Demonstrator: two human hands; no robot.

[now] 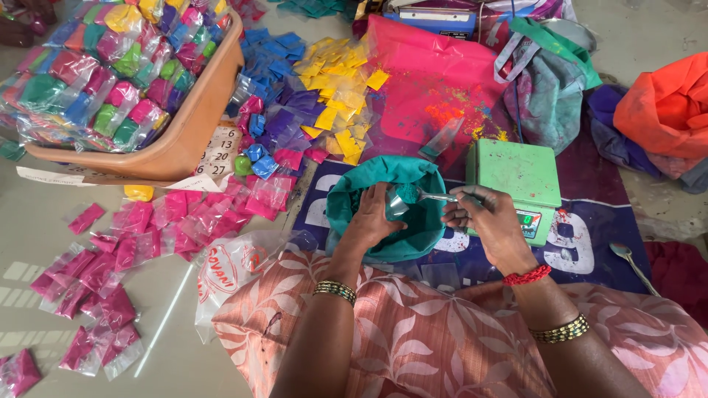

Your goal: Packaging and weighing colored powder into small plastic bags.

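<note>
My left hand (pixel 375 218) holds a small clear plastic pouch (pixel 397 204) open over a teal bag (pixel 346 197) full of teal powder. A metal spoon (pixel 431 196), heaped with teal powder, rests at the pouch's mouth, and my right hand (pixel 488 223) grips its handle. Both hands are dusted with teal colour. A small green weighing scale (pixel 516 174) stands just behind my right hand.
Pink powder pouches (pixel 133 247) lie scattered at the left. Blue, purple and yellow pouches (pixel 310 99) are heaped ahead. An orange tub (pixel 193 121) holds mixed coloured pouches. A second spoon (pixel 627 258) lies at the right, and cloth bags (pixel 549 81) lie beyond the scale.
</note>
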